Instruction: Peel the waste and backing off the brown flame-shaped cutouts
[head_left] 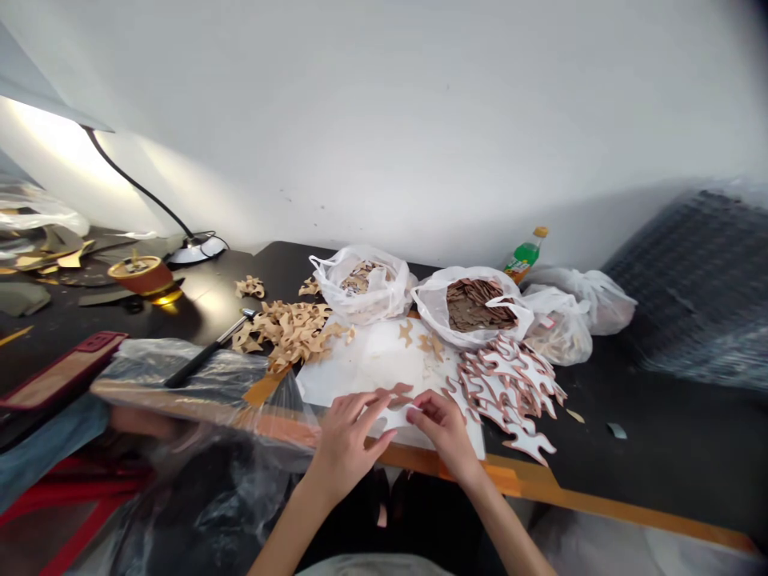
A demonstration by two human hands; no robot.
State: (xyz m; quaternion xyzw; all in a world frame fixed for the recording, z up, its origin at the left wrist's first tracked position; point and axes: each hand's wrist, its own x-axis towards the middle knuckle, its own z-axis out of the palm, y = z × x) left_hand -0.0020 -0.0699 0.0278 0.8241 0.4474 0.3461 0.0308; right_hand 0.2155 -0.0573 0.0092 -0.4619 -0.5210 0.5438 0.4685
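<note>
Between my two hands, at the front of a white sheet (360, 364), is a wavy-edged cut-out piece (396, 418) with a white face and some brown showing at its far side. My right hand (442, 432) pinches its right part between thumb and fingers. My left hand (346, 440) is at its left end, thumb and index finger apart, fingertips close to or touching the piece. To the right lies a heap of white-faced, brown-edged pieces (504, 384). On the left is a pile of tan curved pieces (297, 328); a few tan scraps (429, 344) lie on the sheet.
Behind the sheet stand an open bag of scraps (336, 292) and an open bag of brown pieces (429, 300). Tied bags (561, 340) and a green bottle (526, 254) are at right. A black-handled tool (195, 364), phone case (66, 372), cup (141, 278) and lamp (198, 250) are left.
</note>
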